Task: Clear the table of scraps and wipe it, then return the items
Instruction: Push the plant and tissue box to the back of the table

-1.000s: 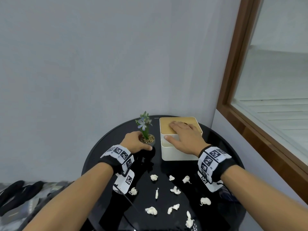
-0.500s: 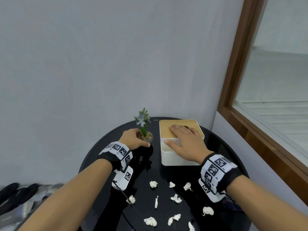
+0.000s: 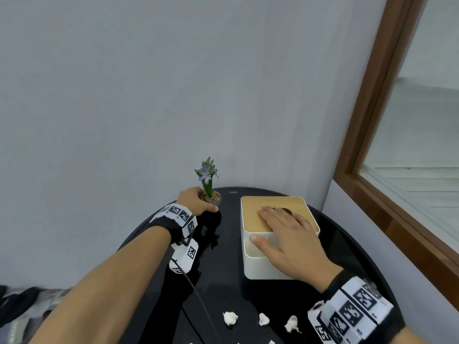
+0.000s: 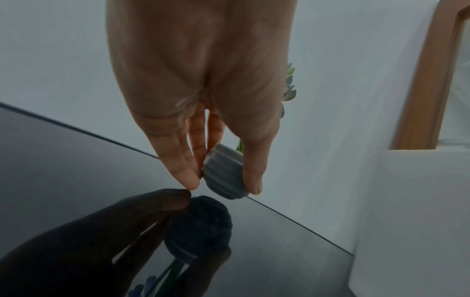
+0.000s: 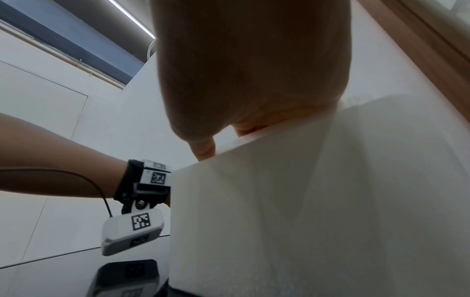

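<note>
Black glass, glossy enough to mirror the fingers above it, forms the round table (image 3: pixel 347 249) on which both hands are busy at the far side. The left hand (image 3: pixel 196 201) has its thumb and fingers curled round the small ribbed grey pot (image 4: pixel 225 176) of a little flowering plant (image 3: pixel 207 175); in the left wrist view the pot is tilted, its base seemingly just off the glass above its own dark reflection, which suggests it is being carried or slid out of the way. Just to the right of that hand, the right hand (image 3: pixel 285 234) lies flat over the white box (image 3: pixel 268 266) with the wooden lid (image 3: pixel 253 212), fingers straight and spread across the lid, thumb pressed on the near white wall; it presses rather than grips, probably to push the box toward the back. Behind both wrists, toward the person, white crumpled scraps (image 3: pixel 230 318) lie scattered on the glass, well apart from plant and box, and none is in either hand. My reading is that the two items are being shifted clear so the scraps can be gathered and the surface wiped; the clearing itself looks not yet begun. Since the flat palm has little hold on the box, a slow, even push would suit the slick top.
</note>
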{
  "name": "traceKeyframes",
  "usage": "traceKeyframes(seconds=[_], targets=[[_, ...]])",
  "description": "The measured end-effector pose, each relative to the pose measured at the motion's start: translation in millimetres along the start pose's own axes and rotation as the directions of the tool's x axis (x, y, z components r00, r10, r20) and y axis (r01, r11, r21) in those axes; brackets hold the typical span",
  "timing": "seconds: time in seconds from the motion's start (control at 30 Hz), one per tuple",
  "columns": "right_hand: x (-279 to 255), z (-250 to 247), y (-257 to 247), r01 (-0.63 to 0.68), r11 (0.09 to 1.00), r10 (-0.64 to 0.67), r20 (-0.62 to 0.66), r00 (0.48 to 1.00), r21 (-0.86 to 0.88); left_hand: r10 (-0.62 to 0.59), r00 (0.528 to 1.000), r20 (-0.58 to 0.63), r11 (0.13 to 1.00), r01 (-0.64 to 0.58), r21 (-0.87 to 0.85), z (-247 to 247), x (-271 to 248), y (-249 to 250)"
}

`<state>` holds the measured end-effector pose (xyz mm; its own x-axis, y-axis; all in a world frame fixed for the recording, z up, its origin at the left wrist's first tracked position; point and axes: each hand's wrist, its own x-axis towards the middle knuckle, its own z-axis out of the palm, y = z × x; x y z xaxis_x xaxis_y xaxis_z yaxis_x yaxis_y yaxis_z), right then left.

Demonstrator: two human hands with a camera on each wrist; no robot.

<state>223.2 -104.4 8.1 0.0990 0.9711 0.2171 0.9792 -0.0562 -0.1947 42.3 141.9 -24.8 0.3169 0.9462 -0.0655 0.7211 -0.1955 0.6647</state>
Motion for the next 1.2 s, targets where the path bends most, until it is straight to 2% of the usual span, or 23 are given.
traceKeyframes(seconds=[0.27, 0.57, 1.03, 1.2], targets=[[-1, -1, 0, -0.009, 0.999, 0.009, -0.006, 1.000, 0.031, -0.012, 0.999, 0.036, 0.999, 0.014, -0.052, -2, 29, -3], [1, 2, 0, -0.014, 1.000, 0.014, 0.005, 1.000, 0.020, -0.034, 0.999, 0.041, 0.995, 0.038, -0.096, -1, 39, -4], [0, 0, 0, -0.012, 0.999, 0.011, 0.016, 1.000, 0.034, -0.052, 0.997, 0.065, 0.995, 0.057, -0.076, -2, 34, -3], [1, 0, 1, -0.005, 0.999, 0.005, 0.007, 1.000, 0.037, -0.078, 0.997, 0.023, 0.997, 0.078, -0.019, 0, 18, -3]])
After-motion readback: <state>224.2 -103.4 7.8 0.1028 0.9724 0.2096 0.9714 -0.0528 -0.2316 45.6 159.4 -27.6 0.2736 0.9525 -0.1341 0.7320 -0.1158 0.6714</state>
